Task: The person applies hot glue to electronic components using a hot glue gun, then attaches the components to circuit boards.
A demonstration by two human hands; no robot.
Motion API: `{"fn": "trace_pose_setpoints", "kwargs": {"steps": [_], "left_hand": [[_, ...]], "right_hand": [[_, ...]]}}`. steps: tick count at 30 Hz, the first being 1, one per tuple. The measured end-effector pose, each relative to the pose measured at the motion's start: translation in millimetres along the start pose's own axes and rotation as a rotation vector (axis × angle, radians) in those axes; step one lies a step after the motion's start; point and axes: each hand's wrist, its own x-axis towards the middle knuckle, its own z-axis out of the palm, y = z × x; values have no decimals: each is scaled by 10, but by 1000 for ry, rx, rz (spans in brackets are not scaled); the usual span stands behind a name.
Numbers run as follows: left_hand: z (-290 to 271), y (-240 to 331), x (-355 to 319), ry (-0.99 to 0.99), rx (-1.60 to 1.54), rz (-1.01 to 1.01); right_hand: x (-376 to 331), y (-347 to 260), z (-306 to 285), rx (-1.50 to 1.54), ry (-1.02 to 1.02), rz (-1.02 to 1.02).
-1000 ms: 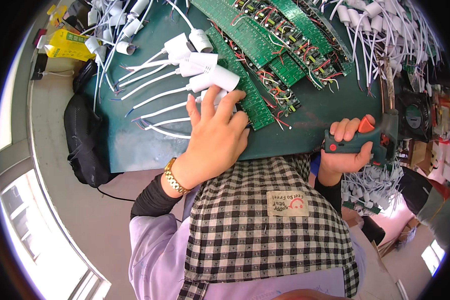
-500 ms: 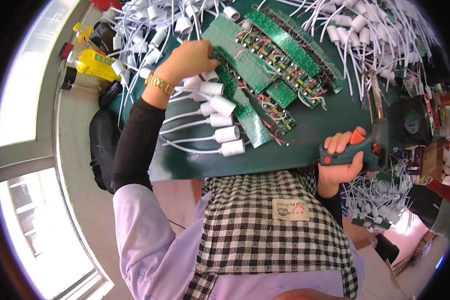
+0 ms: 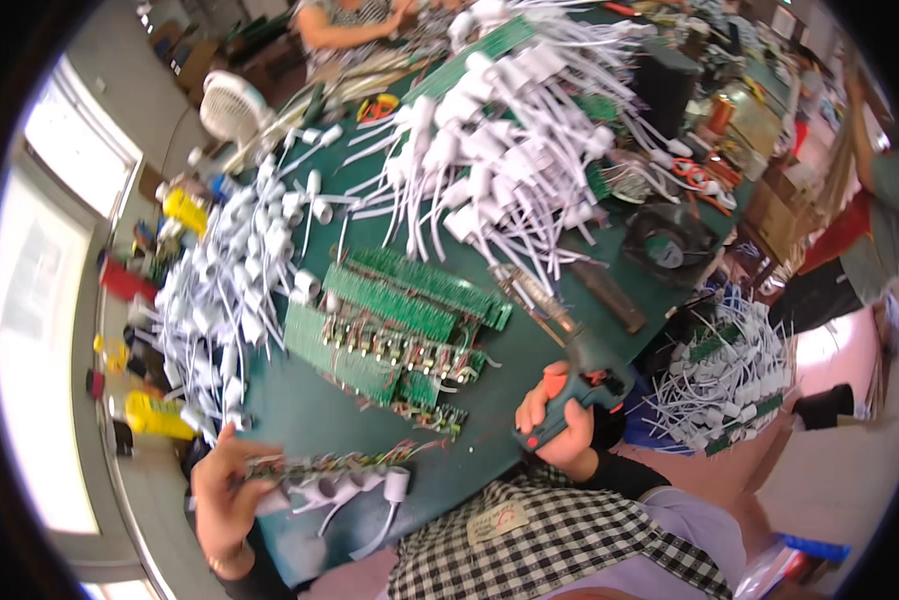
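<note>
My left hand (image 3: 220,490) is at the table's lower left, its fingers closed on the end of a long circuit board strip (image 3: 355,464). The strip is raised on edge, its components on the upper side. White lamp sockets (image 3: 397,484) with white wires hang along its lower side. My right hand (image 3: 567,432) is wrapped round a dark green trigger tool (image 3: 540,432) with an orange-red trigger, held over the table's near edge. Its front end is blurred. Between and beyond my hands lies a stack of green circuit boards (image 3: 390,295), some with components and thin wires.
White wired lamp sockets are heaped at the left (image 3: 220,270) and far middle (image 3: 510,150). A black fan (image 3: 665,245) and a metal bar (image 3: 610,298) lie to the right. Another socket pile (image 3: 730,375) is beyond the right edge. Across the table are a person's arms (image 3: 345,32).
My view has swung up and toward the far side. My left hand has lifted the board strip with its sockets, tilting it on edge. My right hand keeps the trigger tool.
</note>
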Motion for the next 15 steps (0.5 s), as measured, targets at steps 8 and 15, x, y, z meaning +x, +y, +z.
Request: {"fn": "trace_pose_setpoints", "kwargs": {"steps": [8,15], "left_hand": [[-629,701,1523,648,-477,270],[15,640,3709,690,163,431]], "right_hand": [[-34,49,-64,30,-5,-194],[-51,70,-49,-22,19,-326]]}}
